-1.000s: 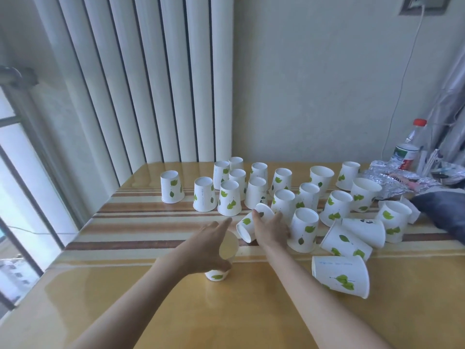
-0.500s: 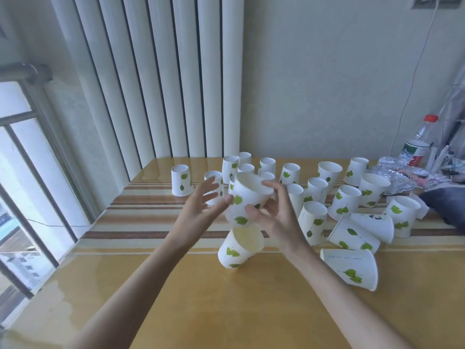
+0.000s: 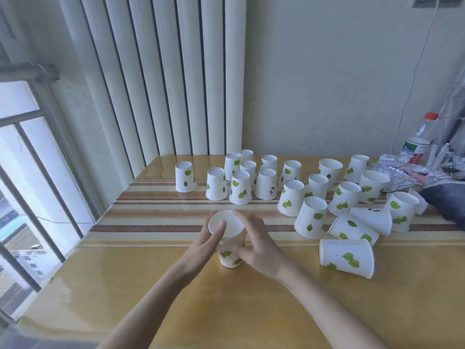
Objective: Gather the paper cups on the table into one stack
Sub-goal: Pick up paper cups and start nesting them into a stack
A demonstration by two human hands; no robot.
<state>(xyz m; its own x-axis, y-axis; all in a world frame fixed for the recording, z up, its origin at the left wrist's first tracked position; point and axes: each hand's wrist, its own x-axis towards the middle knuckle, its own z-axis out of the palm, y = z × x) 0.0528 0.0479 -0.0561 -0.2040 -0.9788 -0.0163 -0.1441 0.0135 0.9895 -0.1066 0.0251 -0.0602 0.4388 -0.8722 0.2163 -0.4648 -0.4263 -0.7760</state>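
A short stack of white paper cups with green leaves (image 3: 228,255) stands mouth up on the yellow table (image 3: 226,311), near the middle. My left hand (image 3: 207,244) grips its left side, thumb over the rim. My right hand (image 3: 255,245) wraps its right side, fingers slightly blurred. Behind, several single cups stand upside down, such as one at the far left (image 3: 185,180) and one in the middle (image 3: 240,188). Three cups lie on their sides at the right, the nearest one (image 3: 346,257) closest to me.
A plastic bottle with a red cap (image 3: 416,144), crumpled foil (image 3: 402,170) and a dark cloth (image 3: 449,201) crowd the table's far right. The table's left edge runs beside a window (image 3: 30,172). A white cable (image 3: 415,79) hangs down the wall.
My right hand picked up a cup that lay on its side, lifted it and set it into the upright cup. Both hands have come down around the stack.
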